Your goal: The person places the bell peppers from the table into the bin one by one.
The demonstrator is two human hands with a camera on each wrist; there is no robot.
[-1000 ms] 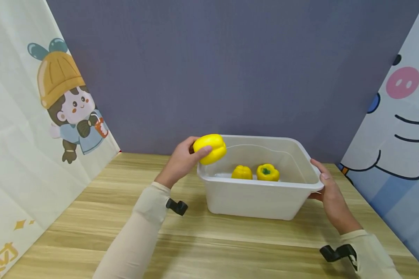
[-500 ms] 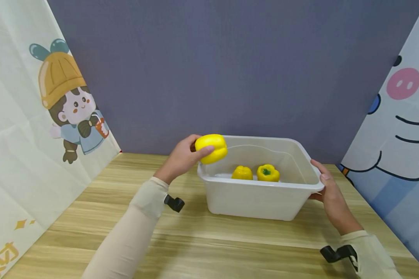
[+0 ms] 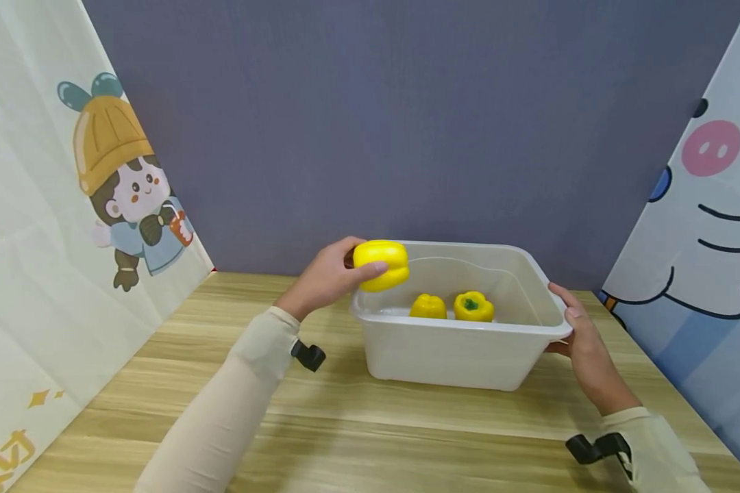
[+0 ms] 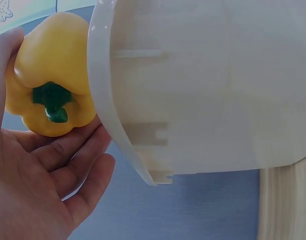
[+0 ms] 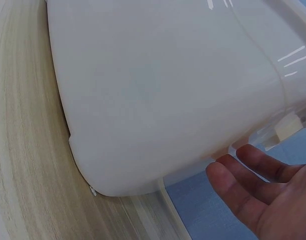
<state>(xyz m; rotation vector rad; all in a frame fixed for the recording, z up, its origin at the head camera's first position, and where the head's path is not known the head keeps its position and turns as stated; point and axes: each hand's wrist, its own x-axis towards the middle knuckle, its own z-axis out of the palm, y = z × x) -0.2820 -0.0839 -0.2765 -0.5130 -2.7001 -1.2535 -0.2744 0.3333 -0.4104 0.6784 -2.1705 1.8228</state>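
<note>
My left hand grips a yellow bell pepper over the left rim of a white plastic bin. The thumb lies along the pepper's near side. In the left wrist view, the pepper's green stem faces the camera, beside the bin's rim. Two more yellow bell peppers lie inside the bin, one with no stem showing and one with its green stem up. At the bin's right end, my right hand holds the rim, thumb on top, fingers curled underneath.
The bin stands on a wood-grain table, close to a grey-blue back panel. Printed cartoon sheets flank it, a child figure on the left and a pig-nosed animal on the right.
My left hand has moved slightly right with the yellow bell pepper, further over the bin's left rim. The right hand, the bin and the two peppers inside have stayed in place.
</note>
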